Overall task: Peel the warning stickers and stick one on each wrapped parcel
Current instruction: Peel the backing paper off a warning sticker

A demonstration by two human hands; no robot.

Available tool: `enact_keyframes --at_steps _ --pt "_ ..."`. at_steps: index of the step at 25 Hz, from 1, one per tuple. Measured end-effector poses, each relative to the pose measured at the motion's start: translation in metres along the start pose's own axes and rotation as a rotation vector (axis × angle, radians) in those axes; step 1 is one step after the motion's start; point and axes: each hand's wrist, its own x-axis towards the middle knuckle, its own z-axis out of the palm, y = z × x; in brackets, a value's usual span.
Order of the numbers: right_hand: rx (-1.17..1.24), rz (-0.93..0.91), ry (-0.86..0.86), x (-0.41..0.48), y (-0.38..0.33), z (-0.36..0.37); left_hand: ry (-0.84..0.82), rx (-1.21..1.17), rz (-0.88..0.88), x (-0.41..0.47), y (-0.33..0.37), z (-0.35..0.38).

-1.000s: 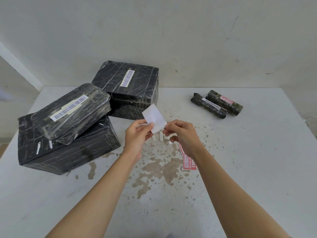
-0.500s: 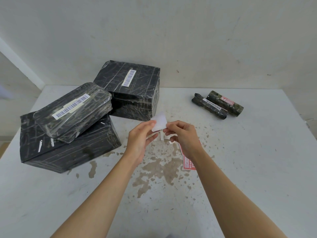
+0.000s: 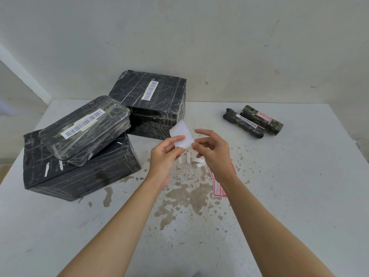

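1. Head view: the left hand (image 3: 165, 156) pinches the white-backed sticker (image 3: 182, 135) in the air, in front of the back parcel (image 3: 151, 102). The right hand (image 3: 214, 154) is loose-fingered, thumb at the sheet's corner, gripping nothing.
2. Same view, the risk: I'd guess a fumbled corner lets the sticker curl onto itself or cling to a fingertip.

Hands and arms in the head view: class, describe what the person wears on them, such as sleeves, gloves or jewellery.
Left forearm and right forearm are bare to the frame edge: no sleeves show. The left hand and right hand are ungloved, with no rings, watch or bracelet.
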Motion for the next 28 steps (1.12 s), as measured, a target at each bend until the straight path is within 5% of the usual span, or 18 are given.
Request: enact_keyframes --at_steps 17,28 --pt "-0.324 -0.106 -0.004 0.001 0.008 0.004 0.022 -0.059 -0.072 0.006 -0.002 -0.001" --pt "-0.515 -0.372 0.074 -0.002 0.015 0.004 0.057 -0.006 -0.045 0.003 0.001 0.002"
